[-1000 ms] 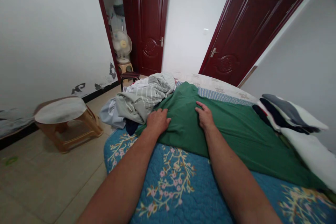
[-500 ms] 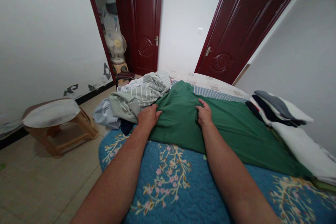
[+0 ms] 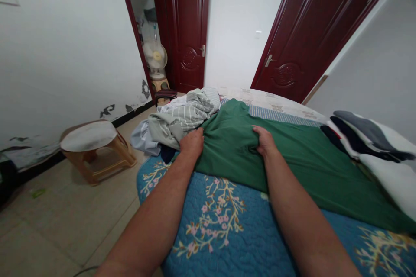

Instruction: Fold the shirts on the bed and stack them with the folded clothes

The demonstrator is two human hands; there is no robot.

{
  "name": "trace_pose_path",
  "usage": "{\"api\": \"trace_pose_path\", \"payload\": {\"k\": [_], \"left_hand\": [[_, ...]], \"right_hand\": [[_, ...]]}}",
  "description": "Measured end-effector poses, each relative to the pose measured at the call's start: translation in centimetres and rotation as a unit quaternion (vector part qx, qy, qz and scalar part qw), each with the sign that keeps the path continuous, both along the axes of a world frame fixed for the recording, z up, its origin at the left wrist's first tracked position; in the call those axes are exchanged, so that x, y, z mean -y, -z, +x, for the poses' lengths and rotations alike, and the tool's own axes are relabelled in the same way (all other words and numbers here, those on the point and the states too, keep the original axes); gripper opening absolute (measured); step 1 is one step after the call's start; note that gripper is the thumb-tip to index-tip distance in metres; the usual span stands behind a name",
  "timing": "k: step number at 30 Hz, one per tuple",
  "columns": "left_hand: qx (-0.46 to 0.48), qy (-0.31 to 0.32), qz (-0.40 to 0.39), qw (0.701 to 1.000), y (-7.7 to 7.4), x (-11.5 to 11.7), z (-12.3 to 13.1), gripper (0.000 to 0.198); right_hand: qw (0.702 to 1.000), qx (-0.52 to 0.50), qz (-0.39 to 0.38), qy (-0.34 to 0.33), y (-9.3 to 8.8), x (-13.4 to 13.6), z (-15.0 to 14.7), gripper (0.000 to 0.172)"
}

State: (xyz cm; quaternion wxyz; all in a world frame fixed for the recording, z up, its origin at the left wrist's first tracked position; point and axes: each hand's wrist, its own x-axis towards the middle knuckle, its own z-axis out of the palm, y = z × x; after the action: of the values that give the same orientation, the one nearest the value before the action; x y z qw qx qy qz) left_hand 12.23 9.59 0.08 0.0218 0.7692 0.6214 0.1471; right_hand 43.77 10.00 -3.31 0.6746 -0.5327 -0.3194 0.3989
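Observation:
A long green garment (image 3: 292, 147) lies stretched across the bed, its exact kind unclear. My left hand (image 3: 193, 143) is closed on its left part, bunching the cloth in creases beside a heap of clothes (image 3: 182, 117). My right hand (image 3: 264, 140) grips the garment nearer its middle, where a fold gathers at the fingers. Part of the fingers of both hands is hidden by the cloth or the hands themselves. Grey-green striped fabric tops the heap, touching the garment's left end.
A blue floral quilt (image 3: 224, 233) covers the bed. Folded clothes (image 3: 373, 138) are stacked at the right, against the garment. On the floor to the left stands a plastic stool (image 3: 97, 151). A fan (image 3: 156, 56) and dark red doors (image 3: 188, 26) are at the back.
The view has swung left, shifting the scene rightward. My right hand's fingers have closed into the green cloth, making a fold, and my left hand's fingers have tightened on it.

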Motion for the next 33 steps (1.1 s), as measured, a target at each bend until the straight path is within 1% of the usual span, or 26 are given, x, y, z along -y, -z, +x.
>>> {"api": "trace_pose_path", "payload": {"k": [1,3,4,6,7,9,10,11,12,13,15,16,17,18,20,23,28,30,33], "left_hand": [[0.000,-0.008,0.000,1.000,0.0,0.0,0.0,0.035],[-0.005,-0.015,-0.003,1.000,0.0,0.2,0.1,0.033],[-0.011,-0.014,0.001,1.000,0.0,0.3,0.1,0.032],[-0.023,-0.002,0.030,0.999,-0.3,0.5,0.2,0.029],[-0.028,0.005,0.054,0.998,-0.5,0.6,0.2,0.027],[-0.027,0.019,0.098,0.995,-1.0,1.0,0.5,0.024],[-0.020,0.032,0.104,0.994,-1.1,1.2,0.8,0.024],[-0.011,0.056,0.092,0.994,-1.3,1.5,1.1,0.025],[-0.005,0.089,0.069,0.994,-1.3,1.7,1.5,0.027],[-0.002,0.131,0.040,0.991,-1.2,2.0,1.9,0.028],[-0.012,0.213,-0.001,0.977,-0.9,2.6,2.8,0.026],[-0.020,0.237,-0.005,0.971,-0.6,2.9,3.2,0.025],[-0.025,0.246,0.001,0.969,-0.4,3.1,3.4,0.026],[-0.027,0.243,0.008,0.970,-0.2,3.3,3.6,0.027],[-0.023,0.213,0.013,0.977,0.2,3.3,3.7,0.031],[-0.015,0.156,0.006,0.988,0.4,3.1,3.5,0.031],[0.003,0.098,0.013,0.995,0.7,2.3,3.1,0.034],[0.012,0.088,0.014,0.996,0.8,1.8,2.8,0.037],[0.029,0.090,0.017,0.995,1.0,1.1,2.3,0.041]], "right_hand": [[1.000,0.003,-0.023,-0.007,-0.2,0.2,0.1,0.030],[0.995,0.041,-0.088,-0.024,-0.6,0.7,0.1,0.033],[0.988,0.091,-0.118,-0.035,-0.8,1.0,0.1,0.037],[0.962,0.222,-0.155,-0.032,-1.3,1.3,0.2,0.043],[0.945,0.286,-0.155,-0.022,-1.4,1.4,0.2,0.042],[0.916,0.380,-0.128,-0.001,-1.5,1.2,0.2,0.035],[0.907,0.406,-0.111,0.004,-1.4,1.0,0.3,0.030],[0.903,0.419,-0.096,0.006,-1.3,0.8,0.3,0.026],[0.904,0.418,-0.085,0.013,-1.1,0.6,0.4,0.023],[0.912,0.402,-0.076,0.027,-0.8,0.4,0.4,0.022],[0.939,0.334,-0.059,0.057,-0.3,0.1,0.5,0.024],[0.954,0.287,-0.052,0.064,-0.1,0.0,0.4,0.027],[0.969,0.235,-0.046,0.064,0.1,-0.1,0.4,0.030],[0.981,0.182,-0.040,0.058,0.2,-0.2,0.4,0.031],[0.995,0.084,-0.028,0.046,0.3,-0.2,0.3,0.031],[0.999,-0.005,-0.012,0.031,0.1,-0.2,0.2,0.027],[0.999,-0.038,0.011,-0.018,-1.1,0.0,-0.5,0.023],[0.998,-0.046,0.020,-0.049,-2.0,0.4,-1.0,0.024],[0.994,-0.045,0.020,-0.099,-3.7,1.1,-1.9,0.024]]}}
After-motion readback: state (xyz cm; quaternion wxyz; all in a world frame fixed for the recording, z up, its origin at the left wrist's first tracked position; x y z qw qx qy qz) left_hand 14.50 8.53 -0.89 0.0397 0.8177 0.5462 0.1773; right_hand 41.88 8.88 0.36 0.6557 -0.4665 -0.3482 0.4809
